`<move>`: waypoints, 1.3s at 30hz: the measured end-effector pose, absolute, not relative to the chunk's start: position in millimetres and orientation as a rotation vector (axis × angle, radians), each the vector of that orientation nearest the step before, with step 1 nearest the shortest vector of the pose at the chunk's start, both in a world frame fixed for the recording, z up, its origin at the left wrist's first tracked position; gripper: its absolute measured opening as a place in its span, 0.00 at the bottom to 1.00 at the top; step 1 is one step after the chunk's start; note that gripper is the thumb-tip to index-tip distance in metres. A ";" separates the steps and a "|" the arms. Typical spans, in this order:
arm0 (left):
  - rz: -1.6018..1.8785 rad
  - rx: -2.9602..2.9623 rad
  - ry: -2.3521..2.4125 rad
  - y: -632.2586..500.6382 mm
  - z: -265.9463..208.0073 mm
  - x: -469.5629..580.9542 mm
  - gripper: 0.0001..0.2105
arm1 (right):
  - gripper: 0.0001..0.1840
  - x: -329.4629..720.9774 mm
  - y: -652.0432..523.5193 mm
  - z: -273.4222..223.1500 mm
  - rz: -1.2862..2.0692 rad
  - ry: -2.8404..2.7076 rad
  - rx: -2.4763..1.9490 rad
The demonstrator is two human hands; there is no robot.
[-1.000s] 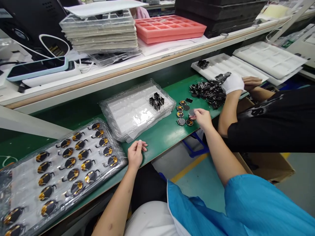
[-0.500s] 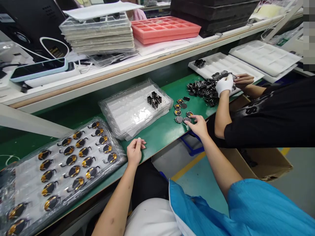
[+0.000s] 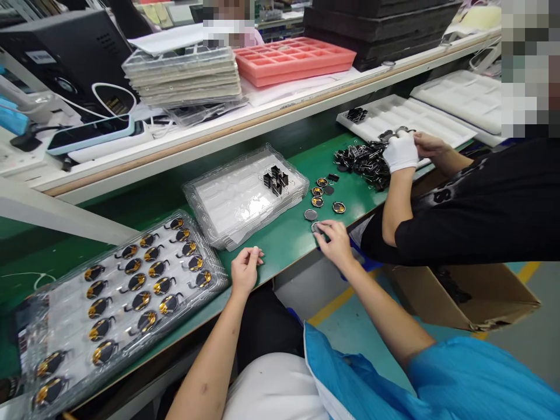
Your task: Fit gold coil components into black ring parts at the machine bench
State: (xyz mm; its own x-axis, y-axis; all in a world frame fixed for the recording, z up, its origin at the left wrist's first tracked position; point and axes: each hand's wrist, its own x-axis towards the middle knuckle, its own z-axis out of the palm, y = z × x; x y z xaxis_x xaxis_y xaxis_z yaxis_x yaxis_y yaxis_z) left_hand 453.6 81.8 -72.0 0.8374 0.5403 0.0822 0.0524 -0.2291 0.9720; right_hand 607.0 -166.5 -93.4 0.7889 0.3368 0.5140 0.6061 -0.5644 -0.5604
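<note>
My right hand is at the bench's front edge, thumb and fingertips on a grey round disc with a shiny rim, partly hidden by the fingers. Just beyond it lies another grey rimmed disc. Several black-and-gold discs lie nearby, one apart on the right. My left hand rests by the same edge, fingers curled in; whatever may be inside is hidden. Left of it, a clear plastic tray holds rows of black-and-gold discs with black hooked pieces.
Black binder clips stand on stacked clear trays. A co-worker's gloved hand works beside a clip heap and a white tray. A shelf overhangs the bench; a cardboard box sits below right.
My right hand has moved left and nearer, and the grey disc at its fingertips has shifted with it. The other grey disc sits slightly further left. My left hand stays curled.
</note>
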 end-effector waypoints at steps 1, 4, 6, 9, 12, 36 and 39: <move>0.472 1.796 0.439 80.1 -71.5 454.2 0.18 | 0.12 595.6 -155.6 -94.2 -0.407 -0.745 -2.171; 0.446 1.900 0.376 73.2 -69.9 456.7 0.15 | 0.15 573.4 -124.3 -92.5 -0.255 -0.905 -2.044; 0.442 2.024 0.320 68.3 -69.2 458.7 0.20 | 0.16 581.4 -113.3 -83.6 -0.210 -0.964 -1.978; 0.438 2.267 0.263 62.9 -69.3 462.6 0.28 | 0.11 635.1 -118.9 -58.8 -0.308 -0.707 -2.063; 0.456 2.379 0.327 60.2 -70.2 468.0 0.30 | 0.07 710.9 -137.1 -35.6 -0.365 -0.377 -2.196; 0.503 2.304 0.495 61.1 -71.5 472.7 0.27 | 0.23 583.2 -100.1 -59.2 0.377 -0.279 -1.559; 0.458 2.163 0.313 67.4 -73.4 466.2 0.27 | 0.29 586.1 -102.1 -53.8 0.528 -0.181 -1.463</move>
